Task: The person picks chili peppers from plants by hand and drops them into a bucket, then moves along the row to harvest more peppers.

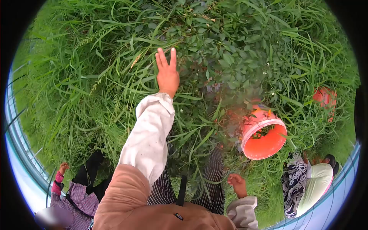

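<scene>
My left hand (168, 76) reaches forward at the edge of the leafy plants (226, 50), with its fingers stretched and spread and nothing in it. Long grass blades lie around it. Low by my right leg, my right hand (237, 185) has its fingers curled in; whatever they may hold is hidden. Ahead of that hand, a pink-red bucket (264, 143) leans over among the plants, its mouth facing me. Small red and green pieces, likely chilli peppers, show inside it.
A red crate-like object (325, 99) sits in the grass on the right. One person (76, 199) is at lower left, another (314, 186) at lower right. Tall grass (84, 76) grows thickly on the left. Netting (19, 126) lines the outer edge.
</scene>
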`<state>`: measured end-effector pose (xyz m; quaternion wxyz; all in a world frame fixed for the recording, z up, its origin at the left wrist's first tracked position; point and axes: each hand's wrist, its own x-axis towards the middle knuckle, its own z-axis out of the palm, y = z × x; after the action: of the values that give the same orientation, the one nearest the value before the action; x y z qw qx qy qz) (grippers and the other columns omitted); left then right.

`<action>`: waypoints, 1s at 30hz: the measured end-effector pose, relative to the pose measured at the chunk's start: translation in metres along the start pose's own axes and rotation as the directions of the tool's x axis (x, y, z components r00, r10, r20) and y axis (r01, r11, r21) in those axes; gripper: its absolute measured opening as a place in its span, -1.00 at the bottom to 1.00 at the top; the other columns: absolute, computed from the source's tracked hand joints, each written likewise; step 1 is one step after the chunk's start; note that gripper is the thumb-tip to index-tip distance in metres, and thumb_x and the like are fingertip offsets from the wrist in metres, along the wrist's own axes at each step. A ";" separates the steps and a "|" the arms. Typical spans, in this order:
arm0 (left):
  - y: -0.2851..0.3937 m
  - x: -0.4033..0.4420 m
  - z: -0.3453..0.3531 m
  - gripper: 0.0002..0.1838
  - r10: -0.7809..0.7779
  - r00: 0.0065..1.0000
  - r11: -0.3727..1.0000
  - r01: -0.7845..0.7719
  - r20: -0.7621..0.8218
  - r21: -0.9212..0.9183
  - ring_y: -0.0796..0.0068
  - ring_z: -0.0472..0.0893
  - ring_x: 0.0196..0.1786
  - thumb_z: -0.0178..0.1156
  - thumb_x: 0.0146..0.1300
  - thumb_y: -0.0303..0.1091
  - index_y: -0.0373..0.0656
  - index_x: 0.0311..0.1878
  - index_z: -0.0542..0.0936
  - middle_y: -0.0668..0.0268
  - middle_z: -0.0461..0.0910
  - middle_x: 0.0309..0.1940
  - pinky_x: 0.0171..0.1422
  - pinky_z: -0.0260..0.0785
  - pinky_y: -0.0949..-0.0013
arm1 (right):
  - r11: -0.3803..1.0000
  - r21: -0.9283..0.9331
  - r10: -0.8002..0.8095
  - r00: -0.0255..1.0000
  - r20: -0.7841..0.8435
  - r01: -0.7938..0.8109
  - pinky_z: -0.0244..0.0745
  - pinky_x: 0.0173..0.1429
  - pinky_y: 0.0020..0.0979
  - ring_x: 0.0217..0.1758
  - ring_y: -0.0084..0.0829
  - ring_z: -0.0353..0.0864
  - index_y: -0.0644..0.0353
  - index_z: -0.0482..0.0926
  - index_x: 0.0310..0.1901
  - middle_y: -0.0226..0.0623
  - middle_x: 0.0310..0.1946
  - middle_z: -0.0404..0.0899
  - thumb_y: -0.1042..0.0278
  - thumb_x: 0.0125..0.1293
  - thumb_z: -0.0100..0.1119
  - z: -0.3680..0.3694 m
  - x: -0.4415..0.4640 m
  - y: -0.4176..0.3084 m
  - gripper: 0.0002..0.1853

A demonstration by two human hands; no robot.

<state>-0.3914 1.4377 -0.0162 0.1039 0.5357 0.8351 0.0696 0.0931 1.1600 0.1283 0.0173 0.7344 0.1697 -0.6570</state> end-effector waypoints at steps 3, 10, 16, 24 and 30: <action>-0.077 0.051 0.014 0.05 0.050 0.997 0.964 -0.033 -0.057 0.264 -0.25 0.09 0.46 0.41 0.01 -0.37 0.09 0.52 0.00 -0.17 -0.08 0.47 0.11 0.51 0.14 | 0.998 -0.034 -0.058 0.997 0.057 0.060 0.55 -0.15 -0.46 -0.25 -0.50 0.64 0.27 0.55 0.00 -0.28 -0.23 0.67 0.46 0.38 0.06 0.014 0.027 0.024 -0.79; -0.183 0.096 0.088 -0.08 -0.237 0.912 0.965 0.262 0.334 -0.030 0.23 0.62 -0.24 0.44 -0.09 0.25 -0.35 0.16 0.47 0.15 0.66 -0.36 0.03 0.42 0.23 | 0.980 -0.157 -0.124 0.992 -0.018 0.120 0.53 -0.10 -0.48 -0.24 -0.52 0.59 0.42 0.51 -0.01 -0.24 -0.22 0.62 0.51 0.41 -0.01 0.048 0.069 0.009 -0.78; -0.191 0.119 0.050 -0.55 -0.053 0.966 -0.089 0.247 0.252 -0.965 0.47 0.30 -0.51 0.16 0.35 -0.12 -0.10 -0.65 0.39 0.41 0.23 -0.73 -0.20 0.26 0.35 | 0.986 -0.014 -0.164 0.981 -0.101 0.164 0.51 -0.09 -0.48 -0.24 -0.52 0.60 0.35 0.53 -0.03 -0.30 -0.28 0.62 0.49 0.43 0.03 0.090 0.100 -0.020 -0.83; -0.298 0.112 0.080 -0.32 -0.328 0.933 0.894 0.357 0.148 -0.272 0.25 0.53 0.20 0.29 0.20 -0.08 -0.13 0.35 0.39 0.08 0.51 0.21 0.28 0.29 0.28 | 0.596 -0.456 -0.757 0.652 -0.045 0.660 0.45 -0.13 -0.53 -0.29 -0.50 0.58 0.29 0.59 -0.12 -0.27 -0.35 0.60 0.62 0.32 0.06 0.195 0.132 -0.183 -0.84; -0.192 -0.022 -0.029 -0.46 -0.166 0.985 0.964 0.173 0.053 -0.202 0.22 0.33 0.40 0.22 0.29 -0.32 -0.18 0.33 0.41 0.07 0.36 0.34 0.45 0.15 0.24 | 0.582 -0.400 -0.800 0.587 -0.124 0.708 0.41 0.17 -0.26 0.07 -0.22 0.52 0.20 0.47 0.14 -0.09 0.04 0.51 0.45 0.26 0.17 0.257 0.279 -0.239 -0.61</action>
<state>-0.5588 1.3374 -0.0293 0.1794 0.4499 0.8641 0.1371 -0.1960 1.3843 -0.1306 -0.1779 0.6650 0.5695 -0.4492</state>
